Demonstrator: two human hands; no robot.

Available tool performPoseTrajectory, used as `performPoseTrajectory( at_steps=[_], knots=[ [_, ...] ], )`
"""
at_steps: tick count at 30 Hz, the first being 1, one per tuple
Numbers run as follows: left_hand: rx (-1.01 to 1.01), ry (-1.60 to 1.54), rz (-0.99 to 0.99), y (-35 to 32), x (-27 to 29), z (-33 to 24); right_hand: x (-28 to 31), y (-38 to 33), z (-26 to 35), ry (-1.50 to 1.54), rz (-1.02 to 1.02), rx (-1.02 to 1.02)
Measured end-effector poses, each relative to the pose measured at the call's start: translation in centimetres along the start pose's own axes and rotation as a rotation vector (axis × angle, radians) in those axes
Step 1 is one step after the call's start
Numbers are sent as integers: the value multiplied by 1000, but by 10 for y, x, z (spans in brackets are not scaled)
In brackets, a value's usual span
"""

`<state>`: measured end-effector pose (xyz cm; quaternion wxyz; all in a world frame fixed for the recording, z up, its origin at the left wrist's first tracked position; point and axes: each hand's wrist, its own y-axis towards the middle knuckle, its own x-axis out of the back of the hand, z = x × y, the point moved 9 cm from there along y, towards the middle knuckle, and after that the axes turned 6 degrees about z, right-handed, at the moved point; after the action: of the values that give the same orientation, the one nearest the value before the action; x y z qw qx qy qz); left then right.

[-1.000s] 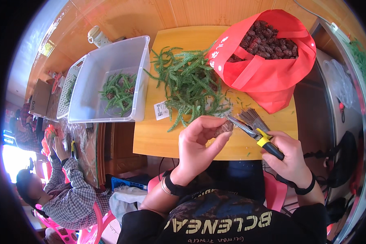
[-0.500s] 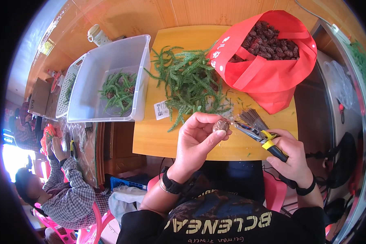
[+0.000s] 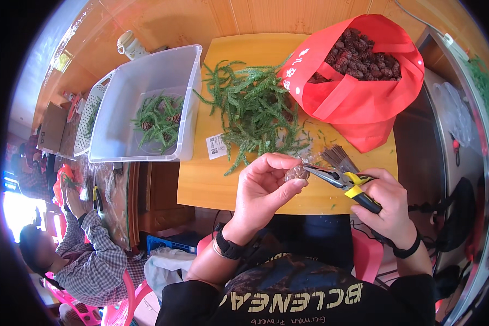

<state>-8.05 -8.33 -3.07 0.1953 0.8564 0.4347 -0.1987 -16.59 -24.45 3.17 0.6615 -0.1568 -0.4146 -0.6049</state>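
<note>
Brown pine cone (image 3: pixel 296 173) pinched above table (image 3: pixel 217 190) by left hand (image 3: pixel 263 187), grip clamped on sides, apparently leaving top exposed to needle-nose pliers (image 3: pixel 355 193). Plier handles enclosed by right hand (image 3: pixel 386 206); jaw tips at cone's top, bite uncertain. Cone-filled red bag (image 3: pixel 358 108) placed open, presumably for reach.

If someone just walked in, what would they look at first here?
Probably the big red bag at the far right of the table, full of dark cones, with green sprigs heaped beside it. Then, near the front, the left hand pinching a brown lump and the right hand holding pliers, their tips close to it.
</note>
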Motion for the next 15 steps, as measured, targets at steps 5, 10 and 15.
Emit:
performPoseTrajectory(
  at_steps=[5, 10, 15],
  knots=[
    [7, 4, -3, 0, 1, -1, 0, 1, 2, -29, -8, 22],
    [-50, 23, -37, 1, 0, -6, -5, -3, 2, -88, -25, 28],
    [-468, 833, -22, -8, -20, -47, -6, -4, 3, -72, -41, -27]
  ],
)
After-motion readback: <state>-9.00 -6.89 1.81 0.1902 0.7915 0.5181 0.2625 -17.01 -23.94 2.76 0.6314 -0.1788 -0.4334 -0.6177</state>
